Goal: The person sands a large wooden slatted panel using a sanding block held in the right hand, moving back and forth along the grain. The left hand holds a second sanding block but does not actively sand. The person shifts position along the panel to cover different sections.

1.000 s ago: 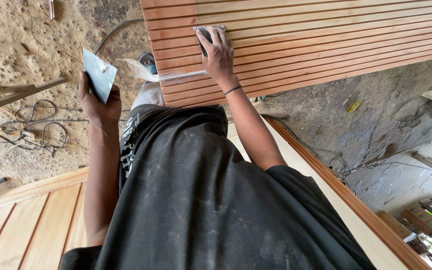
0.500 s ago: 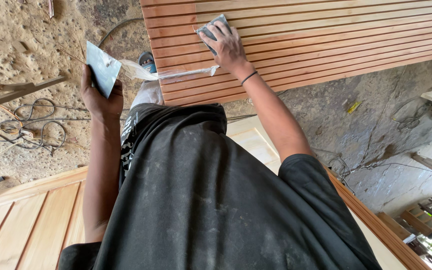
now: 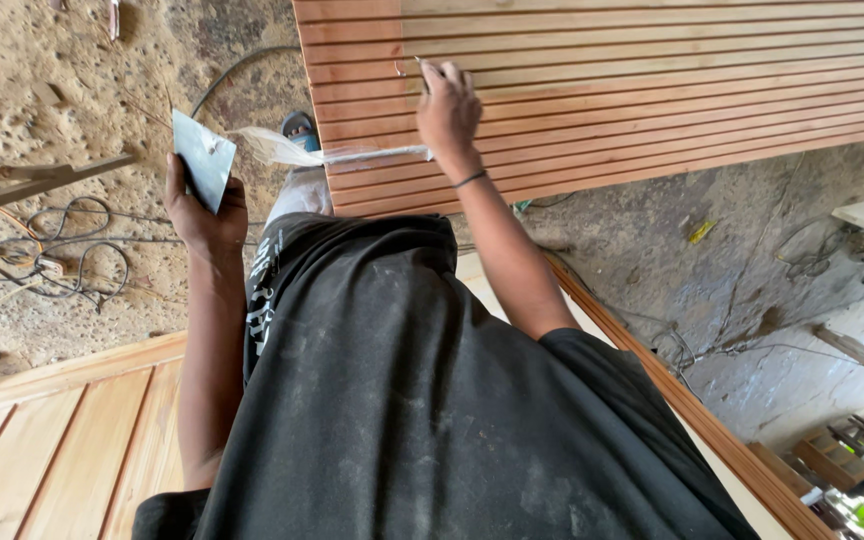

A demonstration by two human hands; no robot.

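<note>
Fingers of the right hand (image 3: 447,105) are curled together and pressed against the slatted wooden panel (image 3: 652,80), with only a thin edge of a scraper (image 3: 416,64) or pad showing above the knuckles; what exactly is pinched there cannot be told. A dark band circles that wrist just below the panel's lower slats. Beside the hand, lying across the panel's lower edge, is a strip of crumpled clear plastic (image 3: 342,152).

Away from the panel, the left hand (image 3: 202,215) is closed around a flat grey metal sheet (image 3: 203,157), gripping its lower corner so the sheet stands tilted above the thumb. Both forearms run down to a dusty black shirt (image 3: 402,400) that fills the middle of the view.

Beyond the panel's near end, a foot in a blue sandal (image 3: 297,128) rests on the rough dirt floor (image 3: 62,90). Farther from the panel, tangled cables (image 3: 62,265) lie on that floor beside a wooden frame (image 3: 32,180). Another wooden panel (image 3: 62,440) with wide boards lies well apart from the slatted one, behind the left arm.
</note>
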